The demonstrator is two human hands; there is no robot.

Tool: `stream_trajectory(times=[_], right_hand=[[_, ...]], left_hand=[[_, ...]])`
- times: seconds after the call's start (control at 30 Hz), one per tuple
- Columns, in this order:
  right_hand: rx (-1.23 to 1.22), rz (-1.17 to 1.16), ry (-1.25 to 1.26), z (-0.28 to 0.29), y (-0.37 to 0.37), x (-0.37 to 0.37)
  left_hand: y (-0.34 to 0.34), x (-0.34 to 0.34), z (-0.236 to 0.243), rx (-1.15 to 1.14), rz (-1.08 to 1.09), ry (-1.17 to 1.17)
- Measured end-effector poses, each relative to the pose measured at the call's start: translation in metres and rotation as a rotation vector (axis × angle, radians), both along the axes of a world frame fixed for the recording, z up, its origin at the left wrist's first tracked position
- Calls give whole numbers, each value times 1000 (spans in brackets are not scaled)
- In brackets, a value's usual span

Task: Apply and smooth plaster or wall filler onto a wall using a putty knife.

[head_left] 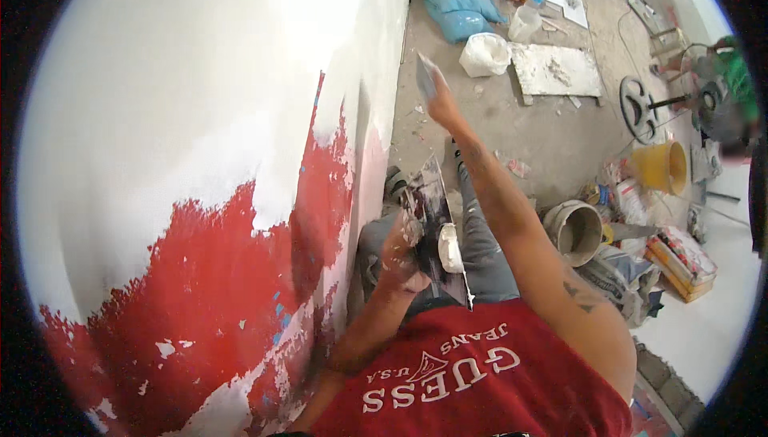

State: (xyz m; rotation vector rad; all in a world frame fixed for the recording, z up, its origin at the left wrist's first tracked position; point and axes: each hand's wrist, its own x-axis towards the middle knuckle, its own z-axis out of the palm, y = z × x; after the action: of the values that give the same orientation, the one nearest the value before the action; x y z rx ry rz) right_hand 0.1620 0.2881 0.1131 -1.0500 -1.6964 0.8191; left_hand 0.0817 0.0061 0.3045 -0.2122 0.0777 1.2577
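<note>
My left hand [402,255], smeared with white, is closed on a wide plastering trowel [430,211] in front of my legs. A lump of white filler [450,248] sits on the dark, smeared blade. My right arm reaches forward, and my right hand [441,106] grips a putty knife [429,77] with a pale blade; its handle is hidden in my fingers. Both tools are to the right of the wall [216,277], which is partly coated white over flaking red paint. I cannot tell whether the putty knife touches the wall.
Ahead on the floor are blue bags [460,11], an open white sack [486,55] and a smeared white board [556,69]. To the right stand a grey bucket [573,231], a yellow bucket [661,167] and piled bags [684,261]. Another person [732,89] is at the far right.
</note>
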Motion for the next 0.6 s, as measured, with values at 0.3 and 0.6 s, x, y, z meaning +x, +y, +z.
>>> stream_trajectory(times=[0.3,0.6], right_hand=[[-15,128,95,101,5,-141],[-100,134,93,141,-102,-154]], left_hand=[[-41,-27,-11,-68,110,193],[-43,-31,25,-45,192,487]])
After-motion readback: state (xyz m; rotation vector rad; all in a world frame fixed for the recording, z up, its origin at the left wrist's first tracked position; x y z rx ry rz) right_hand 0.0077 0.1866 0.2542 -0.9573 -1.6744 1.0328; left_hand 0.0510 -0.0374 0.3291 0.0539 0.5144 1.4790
